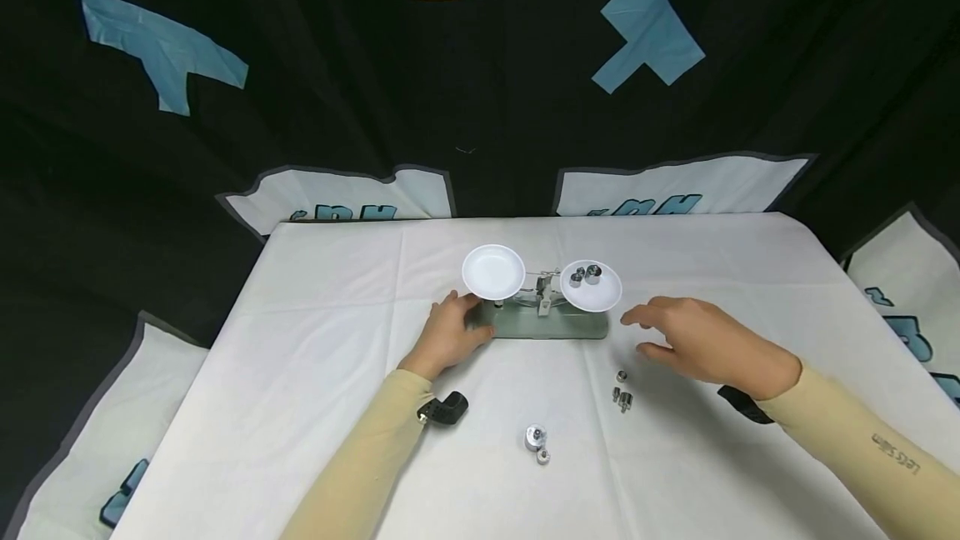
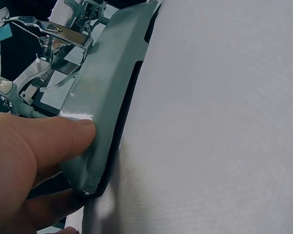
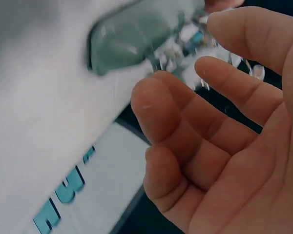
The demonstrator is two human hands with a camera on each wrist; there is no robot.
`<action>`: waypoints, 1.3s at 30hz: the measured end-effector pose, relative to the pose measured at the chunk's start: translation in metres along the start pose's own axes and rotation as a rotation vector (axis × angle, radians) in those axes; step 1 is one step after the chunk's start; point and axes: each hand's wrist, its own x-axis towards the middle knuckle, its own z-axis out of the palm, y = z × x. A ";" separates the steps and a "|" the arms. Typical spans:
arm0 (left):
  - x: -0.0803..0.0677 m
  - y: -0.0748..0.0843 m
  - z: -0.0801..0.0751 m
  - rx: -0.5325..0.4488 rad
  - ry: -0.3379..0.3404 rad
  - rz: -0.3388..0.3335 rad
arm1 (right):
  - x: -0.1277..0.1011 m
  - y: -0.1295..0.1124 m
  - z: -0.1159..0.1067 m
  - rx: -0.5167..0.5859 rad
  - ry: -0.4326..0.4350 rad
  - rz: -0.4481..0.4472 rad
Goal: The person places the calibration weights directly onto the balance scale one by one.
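A two-pan balance scale with a grey-green base [image 1: 551,325] stands on the table. My left hand [image 1: 450,333] grips the left end of this base, thumb [image 2: 71,139] on its top face and fingers round the end. The left white pan [image 1: 493,272] has nothing on it. Small metal weights [image 1: 593,274] lie on the right white pan [image 1: 592,298], which sits a little lower in the head view. Just right of the scale, my right hand [image 1: 693,340] hovers with loosely bent fingers, holding nothing; its palm faces the camera in the right wrist view.
A white cloth covers the table [image 1: 315,340]. Several loose metal weights [image 1: 626,401] lie in front of the scale's right end. Nearer me are a larger round weight [image 1: 536,437] and a smaller one [image 1: 543,457]. A dark curtain [image 1: 495,90] hangs behind the table.
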 end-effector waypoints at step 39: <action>-0.001 -0.001 0.000 0.002 0.009 0.022 | -0.014 -0.017 0.074 0.081 -0.026 -0.154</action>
